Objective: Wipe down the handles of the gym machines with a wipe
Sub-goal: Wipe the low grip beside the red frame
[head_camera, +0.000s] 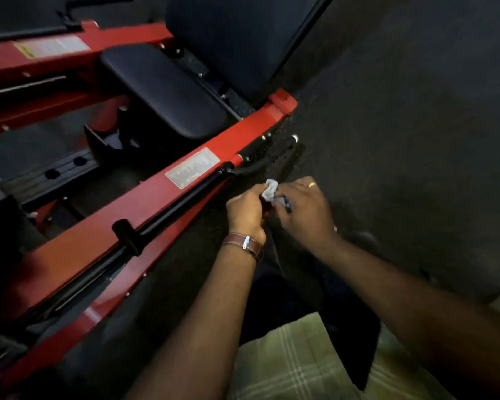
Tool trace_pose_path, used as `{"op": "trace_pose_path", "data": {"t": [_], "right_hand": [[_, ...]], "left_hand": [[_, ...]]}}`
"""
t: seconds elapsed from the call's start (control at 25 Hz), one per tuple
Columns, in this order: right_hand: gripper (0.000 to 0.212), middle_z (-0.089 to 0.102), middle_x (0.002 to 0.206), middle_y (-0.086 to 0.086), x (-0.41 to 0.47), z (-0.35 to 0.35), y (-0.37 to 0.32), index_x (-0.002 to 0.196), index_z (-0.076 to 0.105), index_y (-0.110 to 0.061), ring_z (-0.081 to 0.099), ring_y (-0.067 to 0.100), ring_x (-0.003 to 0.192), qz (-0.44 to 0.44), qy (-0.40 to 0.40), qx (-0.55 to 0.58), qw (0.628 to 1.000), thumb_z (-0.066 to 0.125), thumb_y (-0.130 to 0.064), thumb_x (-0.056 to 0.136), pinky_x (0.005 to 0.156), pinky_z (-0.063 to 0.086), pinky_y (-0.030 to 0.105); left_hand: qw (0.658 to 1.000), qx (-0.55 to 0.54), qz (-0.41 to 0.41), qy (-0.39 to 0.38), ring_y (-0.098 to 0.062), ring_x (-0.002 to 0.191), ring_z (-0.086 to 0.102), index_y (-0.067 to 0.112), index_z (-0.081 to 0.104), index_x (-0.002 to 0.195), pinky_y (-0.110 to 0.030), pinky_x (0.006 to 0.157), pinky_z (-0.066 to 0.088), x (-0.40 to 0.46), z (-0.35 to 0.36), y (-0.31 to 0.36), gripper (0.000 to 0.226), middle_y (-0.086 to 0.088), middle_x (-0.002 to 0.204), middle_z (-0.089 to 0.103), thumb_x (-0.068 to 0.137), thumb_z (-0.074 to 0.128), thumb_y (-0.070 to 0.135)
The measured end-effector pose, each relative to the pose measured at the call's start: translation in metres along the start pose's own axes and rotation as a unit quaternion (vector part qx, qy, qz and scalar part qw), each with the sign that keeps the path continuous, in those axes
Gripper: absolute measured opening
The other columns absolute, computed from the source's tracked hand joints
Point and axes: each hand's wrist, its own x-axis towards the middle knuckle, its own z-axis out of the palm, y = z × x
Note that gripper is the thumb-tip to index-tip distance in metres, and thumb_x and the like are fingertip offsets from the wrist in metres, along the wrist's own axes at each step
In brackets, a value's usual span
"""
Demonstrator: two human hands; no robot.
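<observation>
A crumpled white wipe point(272, 188) sticks up between my two hands, just below the machine's black handle point(264, 160). My left hand point(245, 212), with a brown watch strap on the wrist, curls its fingers round the wipe's left side. My right hand point(304, 208), with a ring, pinches the wipe from the right. Something small, red and dark shows between the hands; I cannot tell what it is. The curved handle with its chrome end point(294, 137) juts from the red frame rail point(162, 194), a short gap above the wipe. Neither hand touches the handle.
The black seat pad point(168, 90) and back pad point(237, 39) lie beyond the red rail. A second red rail point(41, 62) runs at the upper left. Dark rubber floor point(401, 125) spreads to the right. My plaid shirt point(295, 362) fills the bottom.
</observation>
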Motion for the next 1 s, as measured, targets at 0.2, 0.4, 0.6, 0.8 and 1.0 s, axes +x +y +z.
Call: {"op": "trace_pose_path", "data": {"t": [0.2, 0.4, 0.6, 0.8, 1.0], "right_hand": [[0.024, 0.073, 0.095, 0.005, 0.08, 0.095, 0.055, 0.103, 0.071, -0.014, 0.068, 0.023, 0.089, 0.149, -0.008, 0.09, 0.985, 0.065, -0.005, 0.082, 0.082, 0.051, 0.028], [0.023, 0.064, 0.099, 0.015, 0.142, 0.215, 0.106, 0.1, 0.075, -0.003, 0.064, 0.031, 0.087, 0.149, 0.002, 0.108, 0.983, 0.061, -0.002, 0.081, 0.08, 0.052, 0.034], [0.013, 0.059, 0.11, 0.005, 0.138, 0.268, 0.122, 0.102, 0.064, -0.014, 0.059, 0.029, 0.096, 0.002, -0.112, 0.035, 0.993, 0.055, -0.02, 0.095, 0.075, 0.053, 0.045], [0.024, 0.065, 0.089, 0.005, 0.154, 0.261, 0.18, 0.091, 0.076, -0.013, 0.059, 0.019, 0.075, 0.108, 0.055, 0.026, 0.992, 0.053, -0.012, 0.085, 0.07, 0.04, 0.009], [0.033, 0.062, 0.1, 0.007, 0.14, 0.283, 0.124, 0.096, 0.074, -0.012, 0.058, 0.028, 0.092, -0.036, -0.081, 0.045, 0.995, 0.045, -0.022, 0.084, 0.066, 0.055, 0.04]], "left_hand": [[0.997, -0.035, -0.049, 0.051, -0.014, 0.058, 0.062, 0.008, 0.068, 0.082, -0.023, 0.055, 0.049, 0.144, 0.009, -0.019, 0.014, -0.006, 0.074, 0.068, 0.093, 0.06, 0.014], [0.972, -0.193, -0.09, 0.098, -0.02, 0.083, 0.062, 0.007, 0.059, 0.093, -0.029, 0.078, 0.051, 0.28, 0.01, -0.047, 0.035, -0.01, 0.093, 0.063, 0.1, 0.049, 0.04], [0.955, -0.277, -0.093, 0.047, -0.027, 0.088, 0.064, 0.008, 0.062, 0.096, -0.034, 0.078, 0.05, 0.319, -0.006, -0.071, 0.055, -0.013, 0.09, 0.068, 0.097, 0.041, 0.058], [0.965, -0.251, -0.068, 0.012, -0.026, 0.096, 0.066, 0.005, 0.056, 0.113, -0.035, 0.083, 0.049, 0.332, -0.009, -0.084, 0.062, -0.014, 0.11, 0.062, 0.097, 0.04, 0.062], [0.943, -0.324, 0.023, -0.077, -0.014, 0.085, 0.065, 0.015, 0.073, 0.092, -0.023, 0.08, 0.046, 0.34, -0.005, -0.083, 0.056, -0.001, 0.094, 0.071, 0.102, 0.035, 0.055]]}}
